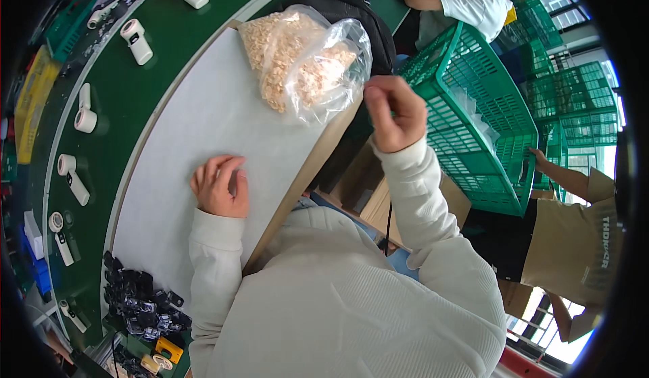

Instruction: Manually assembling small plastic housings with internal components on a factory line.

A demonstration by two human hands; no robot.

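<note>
My left hand (220,185) rests on the white work board (203,121), fingers curled, with nothing visible in it. My right hand (394,113) is raised off the board's edge, thumb and fingertips pinched together beside the mouth of a clear plastic bag (304,60) full of small beige parts. Whether something tiny sits in that pinch is too small to tell. The bag lies on the far end of the board, close to the right hand's fingertips.
A green conveyor belt (128,81) curves past the board carrying several white handheld devices (137,40). A pile of small black parts (142,300) lies near the board's near end. Green plastic crates (480,121) stand at right, one held by another person's hand (541,156). A further person sits beyond.
</note>
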